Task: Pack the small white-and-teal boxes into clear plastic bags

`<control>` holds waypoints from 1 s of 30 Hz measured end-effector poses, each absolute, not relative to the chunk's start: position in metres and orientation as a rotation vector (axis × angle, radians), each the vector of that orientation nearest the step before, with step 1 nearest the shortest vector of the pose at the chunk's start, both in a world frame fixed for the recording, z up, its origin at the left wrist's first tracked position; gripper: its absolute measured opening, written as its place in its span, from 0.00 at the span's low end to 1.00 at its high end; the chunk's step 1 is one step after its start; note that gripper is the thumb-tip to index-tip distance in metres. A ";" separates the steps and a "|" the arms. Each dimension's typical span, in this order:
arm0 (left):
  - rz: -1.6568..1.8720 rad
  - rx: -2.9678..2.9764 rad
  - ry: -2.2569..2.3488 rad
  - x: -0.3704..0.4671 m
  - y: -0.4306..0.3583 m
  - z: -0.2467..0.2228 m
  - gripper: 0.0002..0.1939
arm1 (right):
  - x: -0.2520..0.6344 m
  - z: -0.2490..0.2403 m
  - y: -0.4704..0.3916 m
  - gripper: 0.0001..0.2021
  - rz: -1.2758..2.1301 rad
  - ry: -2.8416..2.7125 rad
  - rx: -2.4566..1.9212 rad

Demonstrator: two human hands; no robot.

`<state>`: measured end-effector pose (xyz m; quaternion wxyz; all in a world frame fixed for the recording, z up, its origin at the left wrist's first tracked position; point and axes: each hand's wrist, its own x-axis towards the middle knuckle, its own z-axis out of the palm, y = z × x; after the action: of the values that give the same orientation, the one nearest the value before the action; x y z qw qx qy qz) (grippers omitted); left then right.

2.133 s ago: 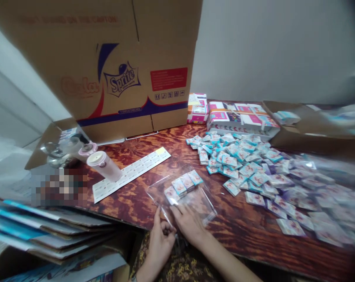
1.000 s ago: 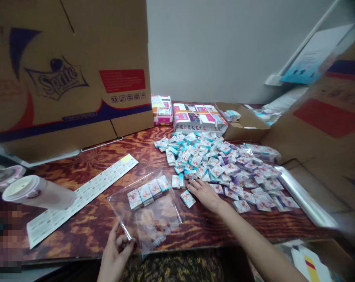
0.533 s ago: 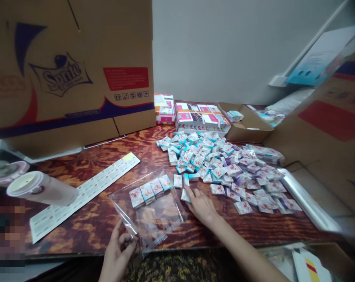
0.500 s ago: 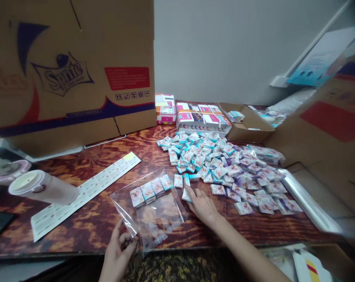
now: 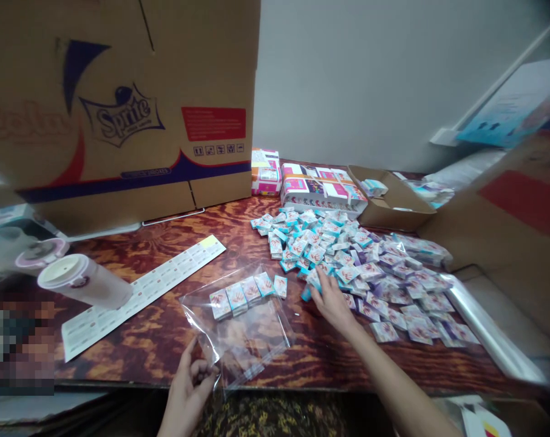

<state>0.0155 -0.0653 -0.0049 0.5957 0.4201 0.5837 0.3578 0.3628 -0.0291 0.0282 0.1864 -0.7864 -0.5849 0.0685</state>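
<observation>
My left hand [image 5: 193,377] pinches the near left corner of a clear plastic bag [image 5: 257,340] lying at the table's front edge. Inside the bag, a row of small printed boxes [image 5: 242,292], white with blue or purple sides and a hand picture, lies near the far side. One loose box [image 5: 280,286] rests just right of that row. At the near edge of a large heap of similar boxes [image 5: 343,243], my right hand [image 5: 332,297] has its fingers closed around a small blue-sided box [image 5: 312,282], partly hidden by the fingers.
A printed label strip [image 5: 147,294] lies left of the bag, with a tumbler [image 5: 86,282] on it. A large Sprite carton [image 5: 133,121] stands behind. Wrapped packs [image 5: 323,185] and an open cardboard box [image 5: 393,203] are at the back; another carton [image 5: 521,218] is at right.
My right hand has moved away from the bag's right edge toward the heap, and small boxes that lay beside the bag are gone from there. The left hand keeps its hold on the bag.
</observation>
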 end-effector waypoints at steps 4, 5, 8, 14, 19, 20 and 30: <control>0.818 0.953 1.359 0.015 -0.067 -0.010 0.52 | 0.367 0.037 -0.035 0.27 0.057 -1.638 -2.177; 0.812 0.948 1.348 0.014 -0.067 -0.011 0.53 | 0.365 0.040 -0.037 0.27 0.050 -1.664 -2.151; 0.809 0.953 1.341 0.012 -0.066 -0.012 0.53 | 0.366 0.044 -0.045 0.27 0.113 -1.747 -2.160; 0.785 0.952 1.356 0.010 -0.066 -0.010 0.53 | 0.386 0.030 -0.071 0.26 0.171 -1.858 -2.244; 0.768 0.971 1.356 0.014 -0.066 -0.008 0.55 | 0.372 0.025 -0.077 0.27 0.174 -2.107 -2.139; 0.768 0.975 1.353 0.015 -0.066 -0.008 0.55 | 0.371 0.027 -0.078 0.28 0.241 -2.217 -2.030; 0.753 1.008 1.332 0.015 -0.069 -0.010 0.52 | 0.356 0.042 -0.090 0.28 0.150 -1.545 -2.401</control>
<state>0.0155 -0.0688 -0.0097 0.6091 0.4363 0.5766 0.3260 0.3561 -0.0898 0.0425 0.1408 -0.8313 -0.5351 0.0520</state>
